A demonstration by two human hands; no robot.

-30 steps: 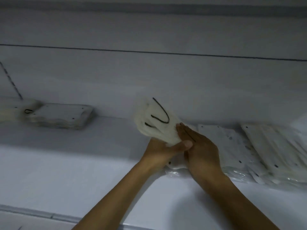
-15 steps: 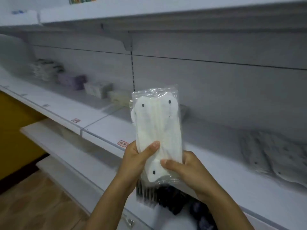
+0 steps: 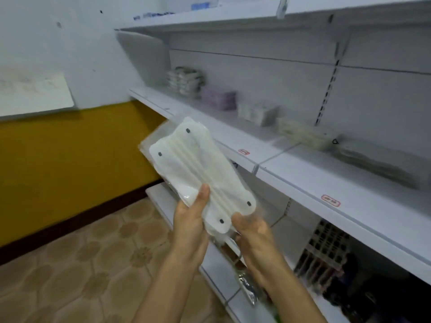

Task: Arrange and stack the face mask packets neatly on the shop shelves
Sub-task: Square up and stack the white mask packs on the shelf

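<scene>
Head view is showing the left hand (image 3: 190, 220) and right hand (image 3: 253, 231) both gripping the mask packet (image 3: 198, 173), which wants keeping flat and squaring before laying on the shelf (image 3: 326, 183).

White mask packet (image 3: 196, 166) bears dark dots; at nine o'clock, mustard-yellow wall (image 3: 70, 164); tan floor (image 3: 77, 271) shows a floral pattern; shelves (image 3: 326, 183) white.

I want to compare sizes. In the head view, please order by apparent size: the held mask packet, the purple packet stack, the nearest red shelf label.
1. Held mask packet, though nearest the camera
2. Purple packet stack
3. Red shelf label
</scene>
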